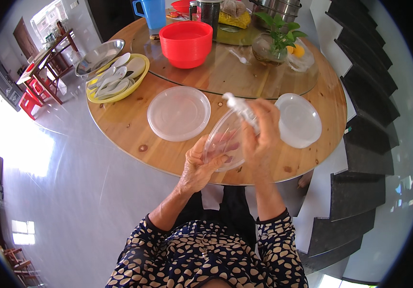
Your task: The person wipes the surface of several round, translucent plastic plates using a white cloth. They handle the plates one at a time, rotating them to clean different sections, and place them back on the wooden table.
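Note:
My left hand (200,163) grips the lower left rim of a clear round plastic lid (224,144), which is tilted above the table's near edge. Crumpled white tissue or cloth (240,109) is pinched in my right hand (262,133), raised over the lid's right side; both are somewhat blurred. To the left, a translucent round plastic lid (178,113) lies flat on the wooden table (131,126). On the right lies a group of translucent round lids or shallow containers (299,121), seemingly stacked.
A yellow basin (143,73) of spoons stands left, beside a metal basin (102,54). A stack of red plastic bowls (186,46), a blue pitcher (154,14) and a glass vase with a plant (269,50) stand farther back. Dark stairs (365,136) rise at the right.

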The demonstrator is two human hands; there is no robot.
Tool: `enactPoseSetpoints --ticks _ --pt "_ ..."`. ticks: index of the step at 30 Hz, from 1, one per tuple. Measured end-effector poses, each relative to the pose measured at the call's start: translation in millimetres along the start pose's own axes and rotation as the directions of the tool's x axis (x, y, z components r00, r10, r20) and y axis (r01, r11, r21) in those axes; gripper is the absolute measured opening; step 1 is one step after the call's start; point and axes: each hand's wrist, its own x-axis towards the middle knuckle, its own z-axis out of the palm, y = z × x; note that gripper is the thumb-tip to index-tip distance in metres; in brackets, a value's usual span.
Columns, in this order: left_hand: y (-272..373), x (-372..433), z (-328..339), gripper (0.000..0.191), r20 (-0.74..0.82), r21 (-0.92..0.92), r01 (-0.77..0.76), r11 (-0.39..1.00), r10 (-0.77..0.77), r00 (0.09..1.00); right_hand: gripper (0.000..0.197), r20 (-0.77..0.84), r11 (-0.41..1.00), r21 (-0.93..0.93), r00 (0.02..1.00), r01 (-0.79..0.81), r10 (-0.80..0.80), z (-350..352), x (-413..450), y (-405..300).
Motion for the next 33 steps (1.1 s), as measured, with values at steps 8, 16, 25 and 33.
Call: enactPoseSetpoints --ticks 8,16,25,33 --pt "1 4 -4 0.049 -0.06 0.141 -0.039 0.989 0.048 0.997 0.036 0.25 0.945 -0.041 0.919 0.324 -0.304 3 -9 -17" --pt "-6 0 -8 0.048 -0.041 0.073 0.008 0.997 -0.005 0.999 0.036 0.286 0.939 -0.024 0.903 0.343 -0.322 3 -13 -21" --pt "3 1 5 0.062 0.03 -0.086 0.048 0.995 -0.045 0.999 0.033 0.111 0.996 -0.05 0.991 -0.068 0.074 -7 1 -2" --pt "-4 -12 -6 0.057 -0.037 0.22 -0.041 0.975 0.051 0.998 0.031 0.381 0.94 -0.106 0.886 0.325 -0.264 -6 -19 -46"
